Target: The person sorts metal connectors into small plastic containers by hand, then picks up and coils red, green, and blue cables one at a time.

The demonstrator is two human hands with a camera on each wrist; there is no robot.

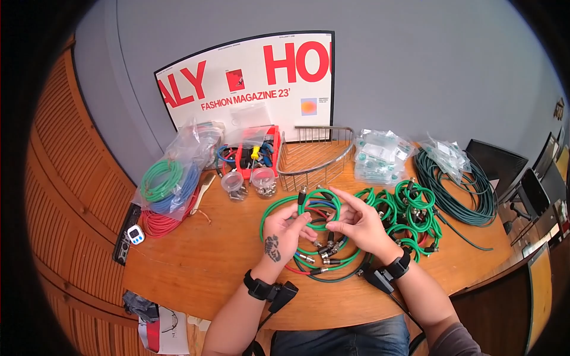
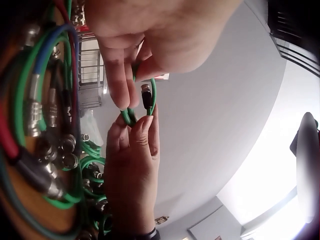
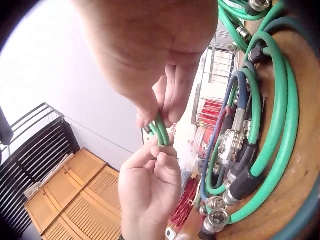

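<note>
A green cable (image 3: 161, 131) with metal plug ends is looped into a small coil between my two hands. My left hand (image 1: 281, 230) pinches the coil's left side between thumb and fingers. On the other side, my right hand (image 1: 363, 230) grips it with thumb and fingertips. One black-sleeved connector (image 2: 146, 97) with a metal tip sticks up from the coil. Below the hands, several loose green, blue and red cables with metal connectors (image 3: 232, 145) lie on the wooden table (image 1: 196, 279).
Right of the hands is a pile of coiled green cables (image 1: 415, 204). Behind stand a wire basket (image 1: 314, 172), bagged parts (image 1: 383, 157), a dark green cable coil (image 1: 484, 199) and two small tubs (image 1: 263, 181). Bagged cables (image 1: 169, 184) and a small timer (image 1: 136, 234) lie left.
</note>
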